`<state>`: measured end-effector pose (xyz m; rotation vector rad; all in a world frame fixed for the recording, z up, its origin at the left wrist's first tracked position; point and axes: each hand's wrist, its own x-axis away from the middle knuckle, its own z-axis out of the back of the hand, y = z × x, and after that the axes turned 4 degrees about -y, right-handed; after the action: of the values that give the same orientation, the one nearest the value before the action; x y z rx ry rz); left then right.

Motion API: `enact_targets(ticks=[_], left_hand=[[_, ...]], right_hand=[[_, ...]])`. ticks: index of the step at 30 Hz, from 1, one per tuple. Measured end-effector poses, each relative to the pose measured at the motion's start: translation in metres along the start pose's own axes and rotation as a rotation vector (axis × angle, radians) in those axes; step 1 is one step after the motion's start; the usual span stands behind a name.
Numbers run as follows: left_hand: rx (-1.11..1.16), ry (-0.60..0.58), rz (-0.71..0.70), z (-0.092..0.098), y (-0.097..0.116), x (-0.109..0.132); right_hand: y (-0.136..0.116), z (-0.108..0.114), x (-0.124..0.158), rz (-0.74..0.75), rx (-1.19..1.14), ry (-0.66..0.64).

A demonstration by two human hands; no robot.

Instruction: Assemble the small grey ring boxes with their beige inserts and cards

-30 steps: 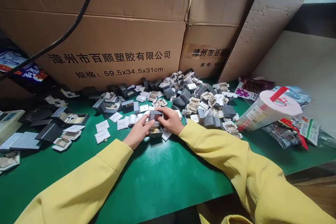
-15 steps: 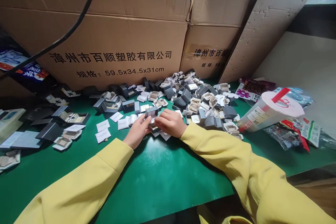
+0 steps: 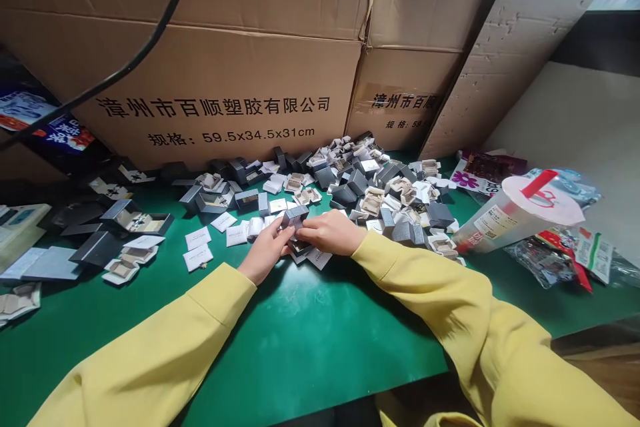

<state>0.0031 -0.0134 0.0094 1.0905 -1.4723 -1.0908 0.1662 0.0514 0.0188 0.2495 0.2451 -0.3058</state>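
Note:
Between my two hands is a small dark grey jewellery box [image 3: 295, 215], held just above the table. My left hand [image 3: 267, 248] is closed on its left side, thumb toward me. From the right, the fingers of my right hand [image 3: 330, 232] close on the same box and hide part of it. Under the hands lie white printed cards [image 3: 319, 257]. Left of them, more white cards [image 3: 198, 257] rest flat on the green table [image 3: 320, 347]. A heap of small grey boxes and pale inserts [image 3: 373, 200] spreads just behind my hands.
Large cardboard cartons [image 3: 225, 73] stand along the back. A tilted drink cup with a red straw [image 3: 510, 217] is at the right, beside snack packets [image 3: 555, 260]. Larger dark boxes [image 3: 135, 220] lie at the left. A black cable [image 3: 145, 47] hangs across the upper left.
The small box between my hands has tilted, its lid side now facing up where its pale inside showed before. My right hand has shifted slightly to the right.

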Motion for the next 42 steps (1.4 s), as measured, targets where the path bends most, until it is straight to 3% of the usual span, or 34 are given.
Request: enact_targets(ticks=[4, 9, 13, 15, 17, 20, 23, 26, 30, 36, 39, 42], left_hand=[[-0.002, 0.0, 0.006, -0.001, 0.003, 0.001], [-0.019, 0.057, 0.008, -0.004, 0.003, 0.002], [0.033, 0.123, -0.035, -0.003, -0.001, 0.001], [0.111, 0.132, -0.075, -0.002, -0.002, 0.0], [0.197, 0.115, -0.102, -0.001, -0.001, 0.001], [0.284, 0.129, -0.134, 0.0, 0.003, 0.001], [0.315, 0.178, -0.153, 0.0, 0.005, 0.001], [0.336, 0.201, -0.148, 0.0, 0.005, -0.001], [0.333, 0.227, -0.145, 0.0, 0.002, -0.002], [0.313, 0.219, -0.123, 0.0, 0.002, -0.001], [0.32, 0.206, -0.108, 0.0, 0.003, 0.0], [0.325, 0.213, -0.085, 0.0, 0.004, 0.001]], right_hand=[[0.0, 0.002, 0.002, -0.016, -0.069, -0.074], [0.003, -0.004, 0.004, -0.018, -0.174, -0.044], [0.002, -0.017, 0.008, -0.077, -0.333, 0.232], [0.002, -0.023, 0.009, -0.2, -0.41, 0.384], [0.001, -0.027, 0.01, -0.321, -0.449, 0.438], [0.001, -0.03, 0.01, -0.381, -0.446, 0.336], [-0.001, -0.03, 0.011, -0.313, -0.368, 0.209], [-0.004, -0.028, 0.013, -0.202, -0.26, 0.169], [-0.006, -0.025, 0.012, -0.193, -0.125, 0.18], [0.002, -0.03, 0.01, -0.526, -0.141, 0.147], [0.005, -0.032, 0.01, -0.521, -0.222, 0.162], [0.005, -0.032, 0.009, -0.489, -0.364, 0.286]])
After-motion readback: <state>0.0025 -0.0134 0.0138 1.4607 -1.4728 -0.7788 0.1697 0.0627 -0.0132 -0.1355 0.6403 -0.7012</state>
